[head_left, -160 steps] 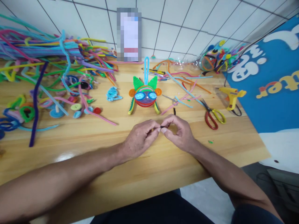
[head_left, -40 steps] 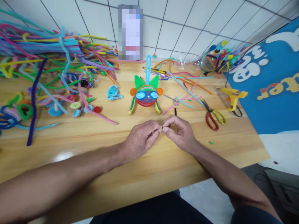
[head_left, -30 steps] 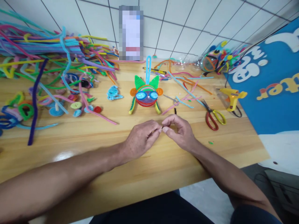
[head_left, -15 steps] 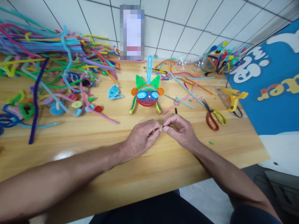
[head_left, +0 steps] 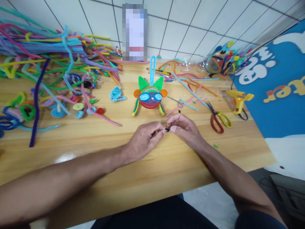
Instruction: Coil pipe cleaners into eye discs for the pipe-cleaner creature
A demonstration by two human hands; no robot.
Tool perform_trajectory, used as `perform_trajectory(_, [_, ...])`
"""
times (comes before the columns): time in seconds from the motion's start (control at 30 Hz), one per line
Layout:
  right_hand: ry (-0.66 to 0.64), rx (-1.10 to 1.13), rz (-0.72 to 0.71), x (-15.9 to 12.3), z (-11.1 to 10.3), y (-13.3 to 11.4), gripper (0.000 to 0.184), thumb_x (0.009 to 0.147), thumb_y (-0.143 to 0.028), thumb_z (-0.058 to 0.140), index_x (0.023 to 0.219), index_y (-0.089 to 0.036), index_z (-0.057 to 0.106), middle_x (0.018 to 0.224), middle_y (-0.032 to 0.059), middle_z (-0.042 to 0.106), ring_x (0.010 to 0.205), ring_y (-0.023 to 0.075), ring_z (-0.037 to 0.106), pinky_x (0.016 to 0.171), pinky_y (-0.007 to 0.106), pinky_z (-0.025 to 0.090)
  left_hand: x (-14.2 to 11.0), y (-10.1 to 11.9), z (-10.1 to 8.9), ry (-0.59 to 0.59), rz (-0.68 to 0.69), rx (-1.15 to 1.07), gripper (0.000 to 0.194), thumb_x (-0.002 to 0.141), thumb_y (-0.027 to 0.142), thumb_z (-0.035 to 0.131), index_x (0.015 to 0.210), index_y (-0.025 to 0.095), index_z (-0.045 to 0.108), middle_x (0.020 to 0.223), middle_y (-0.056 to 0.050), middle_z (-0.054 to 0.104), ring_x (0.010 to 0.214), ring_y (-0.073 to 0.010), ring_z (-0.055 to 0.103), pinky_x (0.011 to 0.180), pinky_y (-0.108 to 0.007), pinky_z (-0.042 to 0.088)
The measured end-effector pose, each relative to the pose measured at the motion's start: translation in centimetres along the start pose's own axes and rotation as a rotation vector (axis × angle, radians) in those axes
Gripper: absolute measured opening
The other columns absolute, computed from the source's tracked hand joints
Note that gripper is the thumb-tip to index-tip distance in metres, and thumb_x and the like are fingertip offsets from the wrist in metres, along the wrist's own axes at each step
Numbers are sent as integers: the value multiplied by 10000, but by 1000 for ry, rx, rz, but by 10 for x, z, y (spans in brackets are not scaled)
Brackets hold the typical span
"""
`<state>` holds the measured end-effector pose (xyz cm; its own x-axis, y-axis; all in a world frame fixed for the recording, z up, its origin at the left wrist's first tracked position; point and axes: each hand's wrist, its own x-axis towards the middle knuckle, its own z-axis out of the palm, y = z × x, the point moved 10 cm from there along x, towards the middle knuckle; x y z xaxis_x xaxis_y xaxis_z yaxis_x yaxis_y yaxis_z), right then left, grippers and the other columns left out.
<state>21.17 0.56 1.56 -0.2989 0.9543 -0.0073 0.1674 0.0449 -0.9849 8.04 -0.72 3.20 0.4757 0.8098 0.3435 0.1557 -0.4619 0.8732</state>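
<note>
My left hand (head_left: 144, 141) and my right hand (head_left: 184, 128) meet fingertip to fingertip low over the wooden table (head_left: 143, 171). Between them they pinch a short black pipe cleaner piece (head_left: 167, 129), only a small bit of which shows. Just beyond the hands stands a pipe cleaner figure (head_left: 149, 95) with green ears, blue goggle eyes, a red mouth and a tall blue loop on top.
A big heap of coloured pipe cleaners (head_left: 47, 54) covers the back left, with small coiled discs (head_left: 78, 106) before it. Red and yellow scissors (head_left: 218, 117) and a yellow glue gun (head_left: 238, 100) lie at right, near loose stems (head_left: 190, 89). A blue sign (head_left: 274, 82) borders the table's right.
My hands have stayed together at the same spot, fingers shifting slightly on the black piece. My right hand has dropped a little lower and a bit of black shows between the fingertips.
</note>
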Motion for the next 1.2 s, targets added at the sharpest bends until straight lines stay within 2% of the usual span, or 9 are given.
perform_trajectory(0.13, [92, -119, -54, -2, -5, -3, 209, 905, -415, 712, 944, -219, 653, 836, 6, 647, 763, 149, 614, 720, 291, 519, 2, -5, -1, 0, -48, -38, 149, 965, 164, 542, 831, 162, 608, 666, 41, 548, 594, -89, 471, 574, -216, 368])
perform_trajectory(0.3, [146, -324, -270, -14, -2, -27, 62, 931, -284, 672, 992, -274, 673, 862, 21, 675, 777, 192, 648, 724, 344, 532, 1, -6, 0, 7, -91, -57, 166, 961, 193, 530, 823, 163, 617, 707, 14, 595, 633, -106, 514, 602, -229, 405])
perform_trajectory(0.43, [160, -474, -391, -19, -1, -38, 179, 889, -257, 713, 1035, -360, 721, 915, 51, 732, 805, 267, 690, 754, 431, 537, 0, -11, 8, -57, -123, -75, 130, 966, 225, 571, 874, 163, 640, 766, -12, 658, 684, -125, 580, 639, -238, 458])
perform_trajectory(0.53, [126, -521, -419, -14, 1, -34, 159, 893, -272, 699, 1016, -368, 729, 908, 61, 745, 797, 281, 708, 736, 445, 556, 2, -18, 8, -94, -130, -54, 83, 954, 199, 594, 912, 157, 652, 802, -20, 675, 737, -134, 622, 678, -236, 477])
perform_trajectory(0.63, [132, -539, -398, -12, 1, -31, 121, 896, -297, 701, 1007, -340, 721, 914, 64, 745, 799, 271, 712, 726, 429, 561, 2, -20, 8, -100, -151, -74, 81, 959, 198, 593, 918, 162, 652, 845, -23, 694, 769, -136, 636, 683, -233, 478])
perform_trajectory(0.73, [191, -459, -320, -15, -5, -26, 166, 902, -340, 707, 1061, -294, 695, 930, 55, 734, 807, 245, 705, 752, 398, 567, 1, -16, 5, -48, -153, -146, 116, 963, 202, 584, 867, 163, 634, 783, -8, 660, 702, -124, 585, 640, -232, 452])
perform_trajectory(0.93, [203, -367, -214, -10, -5, -19, 80, 919, -297, 662, 937, -219, 669, 825, 17, 702, 757, 173, 663, 712, 305, 544, 2, -15, -2, 21, -146, -163, 190, 976, 239, 541, 816, 161, 607, 680, 35, 544, 622, -106, 468, 584, -230, 374])
perform_trajectory(1.2, [167, -348, -220, -9, 2, -25, 39, 899, -241, 632, 886, -206, 645, 769, -3, 668, 695, 145, 622, 666, 274, 505, 2, -17, -1, 4, -190, -148, 197, 956, 251, 533, 787, 162, 584, 666, 38, 526, 612, -102, 448, 573, -221, 369])
